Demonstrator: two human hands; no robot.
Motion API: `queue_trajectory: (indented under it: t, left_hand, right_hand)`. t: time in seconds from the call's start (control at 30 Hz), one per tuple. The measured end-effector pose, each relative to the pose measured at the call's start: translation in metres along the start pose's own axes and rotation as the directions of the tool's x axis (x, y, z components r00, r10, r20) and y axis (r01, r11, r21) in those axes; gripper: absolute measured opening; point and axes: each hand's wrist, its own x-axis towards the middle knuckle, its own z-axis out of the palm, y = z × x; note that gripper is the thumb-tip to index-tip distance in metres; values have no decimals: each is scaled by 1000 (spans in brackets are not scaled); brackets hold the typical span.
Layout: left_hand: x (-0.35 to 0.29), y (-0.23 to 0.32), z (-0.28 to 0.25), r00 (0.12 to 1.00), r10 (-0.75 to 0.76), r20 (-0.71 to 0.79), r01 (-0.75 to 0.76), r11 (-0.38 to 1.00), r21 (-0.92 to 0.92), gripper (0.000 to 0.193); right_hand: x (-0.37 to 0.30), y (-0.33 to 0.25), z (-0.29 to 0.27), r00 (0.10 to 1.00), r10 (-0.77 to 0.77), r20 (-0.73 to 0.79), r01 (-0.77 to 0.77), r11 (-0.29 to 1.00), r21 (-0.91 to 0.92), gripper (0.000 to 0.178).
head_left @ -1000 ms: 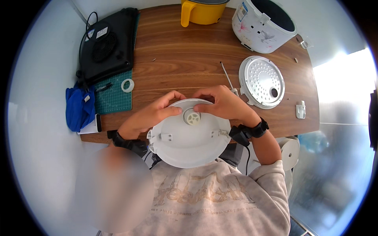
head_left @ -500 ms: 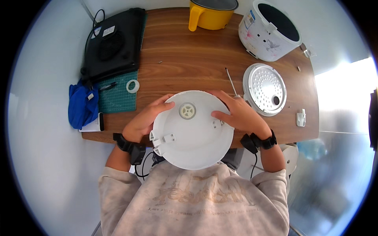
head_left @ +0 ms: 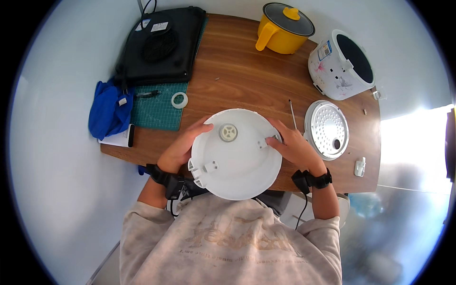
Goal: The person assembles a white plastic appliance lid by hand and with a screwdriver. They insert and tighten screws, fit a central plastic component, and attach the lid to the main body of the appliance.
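Note:
Between my hands is a round white rice cooker lid shell (head_left: 237,164), its hollow inside facing up at the table's near edge. A small round vent piece (head_left: 228,133) is set in its upper part, and hinge lugs stick out at its lower left rim. My left hand (head_left: 187,142) grips the left rim, thumb over the edge. On the right rim, my right hand (head_left: 295,146) holds on, its thumb inside by a small bracket. Right of that hand lies a perforated metal inner lid (head_left: 327,128), with a screwdriver (head_left: 292,115) beside it.
The white rice cooker body (head_left: 339,66) and a yellow pot (head_left: 285,31) stand at the back. At left are a black induction cooker (head_left: 161,52), a green cutting mat (head_left: 156,111), a tape roll (head_left: 179,100) and a blue cloth (head_left: 110,111). A small white plastic part (head_left: 360,167) lies far right.
The view has turned, so the table things sit differently in the picture. Both hands keep hold of the lid shell; my right thumb has shifted toward the bracket near the right rim.

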Motion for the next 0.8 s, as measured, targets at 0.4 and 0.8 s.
queue_trajectory:
  t: [0.4,0.8]
  left_hand:
    - [-2,-3,-4,1000,-13,-23,12,999,-49,53]
    - [4,-8,-8,996,56,69,-54,998,-40,50]
  right_hand:
    - [59,-71,-55,991,-56,119,90,949,-301,43]
    - [211,-129,56,836,-319,447,515,738,-436,47]
